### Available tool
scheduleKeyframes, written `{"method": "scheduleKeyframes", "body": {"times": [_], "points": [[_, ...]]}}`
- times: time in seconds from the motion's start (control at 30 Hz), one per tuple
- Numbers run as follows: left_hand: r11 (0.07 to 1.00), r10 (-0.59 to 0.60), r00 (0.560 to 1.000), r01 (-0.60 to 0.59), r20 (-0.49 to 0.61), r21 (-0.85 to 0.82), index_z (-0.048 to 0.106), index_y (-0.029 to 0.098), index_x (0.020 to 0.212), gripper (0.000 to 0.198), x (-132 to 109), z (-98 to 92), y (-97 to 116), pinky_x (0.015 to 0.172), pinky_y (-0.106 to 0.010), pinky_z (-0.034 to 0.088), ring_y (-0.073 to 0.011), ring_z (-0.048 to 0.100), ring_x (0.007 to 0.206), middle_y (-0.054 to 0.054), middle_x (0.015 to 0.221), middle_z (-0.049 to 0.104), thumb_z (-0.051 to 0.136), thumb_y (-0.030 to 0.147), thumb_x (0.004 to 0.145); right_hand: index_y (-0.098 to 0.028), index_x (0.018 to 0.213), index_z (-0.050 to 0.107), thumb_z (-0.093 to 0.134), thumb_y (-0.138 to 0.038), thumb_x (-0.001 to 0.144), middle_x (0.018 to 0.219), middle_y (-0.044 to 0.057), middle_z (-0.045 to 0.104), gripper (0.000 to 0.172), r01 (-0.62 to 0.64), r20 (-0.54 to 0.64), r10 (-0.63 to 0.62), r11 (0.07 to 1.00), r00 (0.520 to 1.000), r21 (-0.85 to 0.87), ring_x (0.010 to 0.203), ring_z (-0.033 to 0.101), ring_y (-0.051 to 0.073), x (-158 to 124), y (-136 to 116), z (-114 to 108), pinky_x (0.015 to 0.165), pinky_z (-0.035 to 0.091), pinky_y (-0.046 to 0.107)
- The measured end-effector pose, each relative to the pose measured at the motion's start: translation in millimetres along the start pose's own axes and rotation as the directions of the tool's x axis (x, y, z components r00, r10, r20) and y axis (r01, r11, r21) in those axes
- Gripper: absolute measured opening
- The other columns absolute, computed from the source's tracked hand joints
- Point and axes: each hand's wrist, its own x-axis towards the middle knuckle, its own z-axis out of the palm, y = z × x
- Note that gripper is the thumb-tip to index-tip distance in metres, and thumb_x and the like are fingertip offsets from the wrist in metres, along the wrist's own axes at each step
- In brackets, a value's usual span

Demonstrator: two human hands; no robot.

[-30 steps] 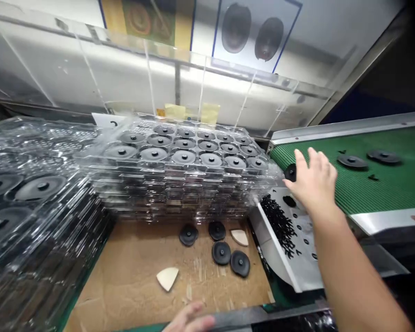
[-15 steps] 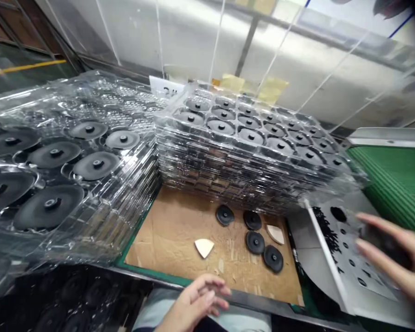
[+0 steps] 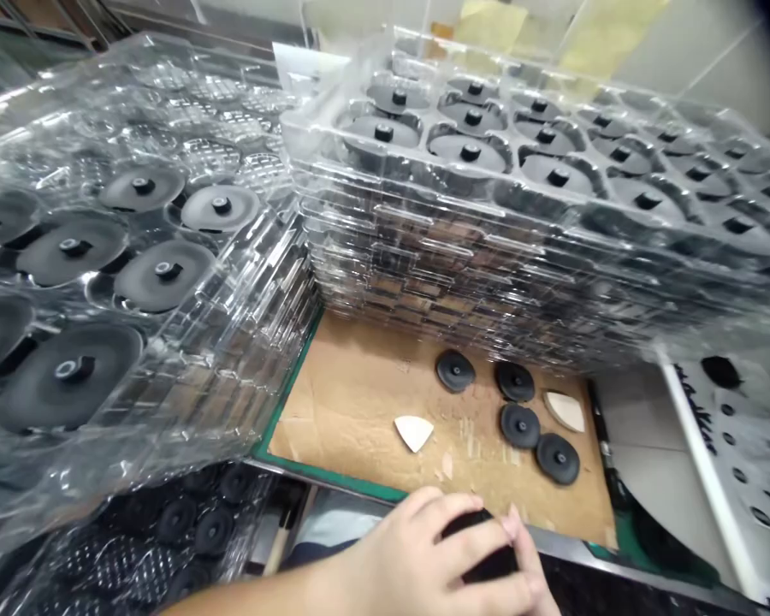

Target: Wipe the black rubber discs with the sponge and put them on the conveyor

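Observation:
My left hand (image 3: 411, 552) reaches in from the bottom, its fingers bent over a dark black piece (image 3: 495, 562) that shows between them. Behind it, my right hand (image 3: 530, 560) is mostly covered; a few fingers press against the same piece from the right. The piece's full shape is hidden. Beyond the hands, several round black discs with a raised centre stub (image 3: 519, 425) lie on brown cardboard (image 3: 352, 376). Two pale, rounded triangular pads (image 3: 414, 432) lie there too, one left of the discs and another pad (image 3: 565, 411) at the right.
Tall stacks of clear plastic trays (image 3: 488, 231) stand behind the cardboard, and more clear trays (image 3: 231, 342) rise on the left, with black discs in their pockets. A white bin edge (image 3: 706, 479) and a sheet with black bits (image 3: 744, 453) are at the right.
My right hand has come from the far right to the front middle with the black piece. My left hand has closed over it. The view has tilted down and shifted.

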Motion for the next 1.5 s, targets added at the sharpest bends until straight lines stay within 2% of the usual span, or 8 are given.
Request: {"method": "scheduleKeyframes", "body": {"times": [0.5,0.7,0.77,0.83,0.9,0.97,1.13,1.5], "points": [[0.996,-0.052,0.996,0.057,-0.076,0.067,0.060,0.014,0.116,0.031,-19.8,-5.0,-22.3,0.084,-0.037,0.052,-0.0240,0.061,0.104,-0.010,0.109,0.072,0.054,0.012,0.086,-0.021,0.105,0.069,0.067,-0.064,0.069,0.099,0.003,0.070,0.056,-0.112,-0.138,0.118,0.992,0.983,0.051,0.107,0.060,0.024,30.4,0.3,51.2,0.097,0.045,0.034],[0.968,-0.192,0.981,0.194,0.027,-0.156,0.025,0.027,0.145,0.070,-39.5,-0.2,-24.1,0.093,-0.042,0.047,-0.0285,0.057,0.116,-0.013,0.122,0.066,0.056,0.012,0.084,-0.022,0.110,0.068,0.044,-0.071,0.081,0.100,0.008,0.070,0.063,-0.061,-0.140,0.033,0.978,0.990,-0.199,0.103,0.062,0.025,33.6,10.8,51.6,0.096,0.043,0.040],[0.855,-0.392,0.919,0.379,0.039,-0.355,0.031,0.032,0.143,0.071,-48.2,1.0,-23.6,0.102,-0.044,0.040,-0.0287,0.050,0.125,-0.010,0.132,0.059,0.062,0.017,0.081,-0.023,0.114,0.065,0.028,-0.070,0.087,0.105,0.010,0.068,0.066,0.081,-0.077,-0.136,0.870,0.988,-0.487,0.100,0.063,0.024,38.2,10.8,45.1,0.091,0.047,0.040],[0.542,-0.678,0.734,0.542,0.047,-0.642,0.043,0.034,0.136,0.066,-54.8,-0.1,-24.5,0.106,-0.043,0.037,-0.0285,0.048,0.127,-0.009,0.136,0.056,0.068,0.022,0.077,-0.024,0.121,0.060,0.026,-0.067,0.089,0.107,0.011,0.065,0.064,0.230,0.023,-0.319,0.628,0.947,-0.743,0.092,0.064,0.023,46.6,6.9,34.4,0.082,0.051,0.039],[0.078,-0.864,0.477,0.448,0.164,-0.891,0.047,0.033,0.133,0.060,-58.4,-4.2,-27.6,0.104,-0.043,0.040,-0.0282,0.052,0.123,-0.009,0.134,0.057,0.068,0.029,0.078,-0.024,0.129,0.053,0.040,-0.063,0.087,0.108,0.012,0.059,0.059,0.286,0.083,-0.451,0.404,0.889,-0.869,0.084,0.062,0.022,58.1,1.7,22.9,0.078,0.051,0.041],[-0.276,-0.881,0.347,0.172,0.320,-0.946,0.047,0.032,0.133,0.056,-59.4,-10.4,-31.6,0.101,-0.044,0.042,-0.0275,0.057,0.118,-0.009,0.130,0.060,0.064,0.035,0.081,-0.024,0.128,0.054,0.052,-0.055,0.083,0.107,0.012,0.053,0.055,0.289,0.115,-0.544,0.246,0.831,-0.925,0.083,0.059,0.024,70.5,-0.6,14.6,0.079,0.048,0.044],[-0.416,-0.876,0.323,-0.131,0.357,-0.900,0.059,0.028,0.123,0.050,-56.4,-23.6,-33.0,0.099,-0.034,0.045,-0.0243,0.060,0.115,-0.007,0.123,0.065,0.071,0.034,0.075,-0.020,0.110,0.064,0.052,-0.037,0.084,0.108,0.015,0.054,0.033,0.347,0.292,-0.610,-0.029,0.737,-0.937,0.093,0.056,0.029,89.9,13.5,13.0,0.082,0.045,0.047],[-0.361,-0.884,0.331,-0.035,0.330,-0.932,0.064,0.024,0.115,0.058,-30.4,-24.3,-12.9,0.089,-0.030,0.051,-0.0223,0.063,0.104,-0.007,0.117,0.067,0.082,0.032,0.060,-0.023,0.109,0.061,0.051,-0.029,0.091,0.097,0.003,0.070,0.022,0.575,0.551,-0.581,-0.167,0.599,-0.801,0.079,0.063,0.017,50.5,-36.0,75.5,0.069,0.047,0.029]]}}
